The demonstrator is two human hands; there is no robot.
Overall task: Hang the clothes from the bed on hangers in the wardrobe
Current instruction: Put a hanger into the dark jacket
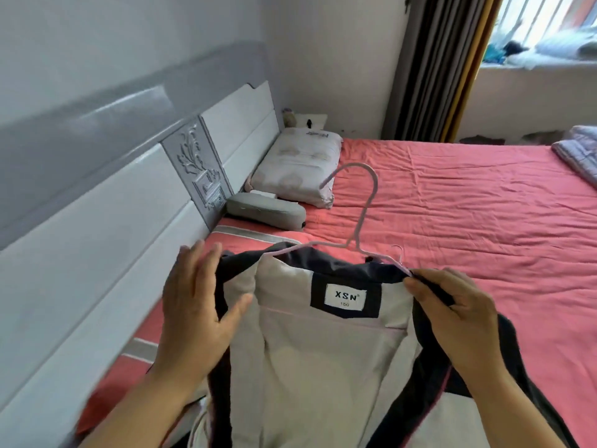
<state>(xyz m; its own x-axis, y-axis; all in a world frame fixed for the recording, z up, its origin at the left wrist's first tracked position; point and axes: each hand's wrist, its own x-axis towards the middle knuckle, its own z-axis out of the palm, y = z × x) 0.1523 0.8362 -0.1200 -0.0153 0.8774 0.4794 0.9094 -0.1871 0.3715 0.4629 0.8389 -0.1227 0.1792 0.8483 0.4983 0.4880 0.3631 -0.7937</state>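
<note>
We see jacket [323,367] held up over bed [468,205], white lining facing us, "XSN" label [345,299] at collar. Pale hanger [361,227] sits inside shoulders, hook rising above collar. Our left hand [197,305]: fingers straight, spread, flat against jacket's left shoulder, thumb on lining, gripping nothing. Our right hand [458,318]: fingers curled, pinching dark collar edge by hanger's right end. Pillow [297,166] by headboard [129,176]. Curtain [433,66] beyond.
</note>
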